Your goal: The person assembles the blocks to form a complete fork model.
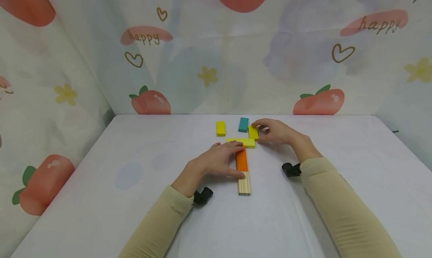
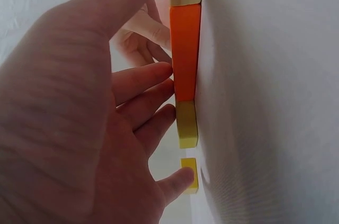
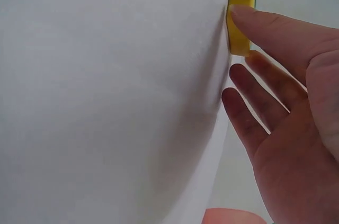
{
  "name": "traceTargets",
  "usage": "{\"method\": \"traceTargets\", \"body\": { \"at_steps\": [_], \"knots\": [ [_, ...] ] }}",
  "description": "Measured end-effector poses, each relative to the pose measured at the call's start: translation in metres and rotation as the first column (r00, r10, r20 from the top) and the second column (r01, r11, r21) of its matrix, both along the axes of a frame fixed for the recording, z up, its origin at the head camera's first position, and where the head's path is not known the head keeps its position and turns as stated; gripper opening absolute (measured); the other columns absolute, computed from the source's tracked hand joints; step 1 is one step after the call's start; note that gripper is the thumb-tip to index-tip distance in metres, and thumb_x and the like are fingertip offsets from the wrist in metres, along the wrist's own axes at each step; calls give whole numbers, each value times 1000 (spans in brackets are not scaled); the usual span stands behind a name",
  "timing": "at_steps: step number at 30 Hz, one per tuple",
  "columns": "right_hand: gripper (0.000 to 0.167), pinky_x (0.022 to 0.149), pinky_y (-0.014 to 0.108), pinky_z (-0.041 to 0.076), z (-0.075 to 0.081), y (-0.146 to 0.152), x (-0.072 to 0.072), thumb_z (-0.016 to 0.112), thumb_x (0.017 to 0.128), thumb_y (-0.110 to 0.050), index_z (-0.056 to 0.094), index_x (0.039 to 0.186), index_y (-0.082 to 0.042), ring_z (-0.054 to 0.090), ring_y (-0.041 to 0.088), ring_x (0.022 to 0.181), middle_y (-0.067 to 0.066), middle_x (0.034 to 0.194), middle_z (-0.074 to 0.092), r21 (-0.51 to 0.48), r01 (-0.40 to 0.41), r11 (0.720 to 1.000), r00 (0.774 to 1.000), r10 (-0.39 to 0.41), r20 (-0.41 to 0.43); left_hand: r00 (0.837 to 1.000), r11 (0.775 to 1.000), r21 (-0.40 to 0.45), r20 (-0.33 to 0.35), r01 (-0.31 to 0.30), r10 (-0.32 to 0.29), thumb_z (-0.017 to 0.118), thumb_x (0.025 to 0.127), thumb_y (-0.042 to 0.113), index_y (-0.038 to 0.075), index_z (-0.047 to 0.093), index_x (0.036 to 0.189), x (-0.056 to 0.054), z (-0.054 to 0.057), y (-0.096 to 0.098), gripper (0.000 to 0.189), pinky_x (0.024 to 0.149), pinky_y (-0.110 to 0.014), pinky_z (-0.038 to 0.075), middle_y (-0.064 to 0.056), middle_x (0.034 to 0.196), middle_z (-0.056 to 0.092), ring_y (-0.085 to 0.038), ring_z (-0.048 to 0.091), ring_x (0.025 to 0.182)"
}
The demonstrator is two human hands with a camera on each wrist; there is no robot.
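Observation:
In the head view, an orange block [image 1: 241, 161] and a plain wood block [image 1: 244, 186] lie end to end. A yellow-green block [image 1: 249, 143] lies crosswise at their far end. My left hand [image 1: 217, 159] is spread along this row, its thumb at the wood block and its fingertips by the orange and yellow-green blocks. In the left wrist view, fingertips touch the side of the orange block [image 2: 185, 52]. My right hand [image 1: 275, 132] pinches a short yellow block [image 1: 253, 133] between thumb and forefinger, at the yellow-green block's right end. Its other fingers [image 3: 251, 121] hang free.
Beyond the crosswise block stand a teal block [image 1: 243, 124], just left of the pinched one, and another yellow block [image 1: 221, 129] farther left. A white cloth covers the table [image 1: 152, 156]. A printed curtain [image 1: 236, 63] rises behind its far edge.

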State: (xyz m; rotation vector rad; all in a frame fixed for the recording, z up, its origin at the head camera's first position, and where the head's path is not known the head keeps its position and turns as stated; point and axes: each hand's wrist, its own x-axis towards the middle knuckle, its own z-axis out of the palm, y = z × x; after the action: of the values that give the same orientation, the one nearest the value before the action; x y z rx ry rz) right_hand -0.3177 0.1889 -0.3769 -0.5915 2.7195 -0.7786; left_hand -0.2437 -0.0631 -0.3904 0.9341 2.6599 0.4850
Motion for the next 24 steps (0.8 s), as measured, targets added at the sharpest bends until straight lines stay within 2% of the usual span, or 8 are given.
{"method": "traceTargets", "body": {
  "at_steps": [10,15,19,24],
  "knots": [
    [56,111,62,41,10,-4,-4,64,96,-17,50,149,-4,47,48,134,24,151,47,-56,50,997,998,-52,-29,999,1000,-20,-28,19,-20,71,88,58,19,41,158,0,-1,-1,86,126,-54,14,2,166,33,-15,23,155],
    [55,113,63,38,14,-12,-7,63,97,-20,49,149,-4,45,50,135,24,152,45,-60,72,996,996,-75,-43,998,1000,-5,-58,31,-31,71,88,58,21,43,157,0,-3,-3,83,125,-56,17,2,166,33,-15,22,155],
    [55,114,62,37,13,-19,-11,63,98,-20,50,149,-5,44,49,136,25,153,44,-62,84,995,995,-86,-44,995,999,10,-89,41,-40,71,88,58,21,46,155,0,-4,-4,80,124,-56,22,2,164,35,-15,25,153],
    [53,115,63,35,11,-26,-16,63,97,-20,51,147,-5,40,46,140,23,154,44,-68,83,994,995,-86,-41,995,999,22,-89,43,-41,71,88,57,21,47,154,-1,-5,-5,78,123,-56,23,2,162,38,-15,27,152]
  ]
}}
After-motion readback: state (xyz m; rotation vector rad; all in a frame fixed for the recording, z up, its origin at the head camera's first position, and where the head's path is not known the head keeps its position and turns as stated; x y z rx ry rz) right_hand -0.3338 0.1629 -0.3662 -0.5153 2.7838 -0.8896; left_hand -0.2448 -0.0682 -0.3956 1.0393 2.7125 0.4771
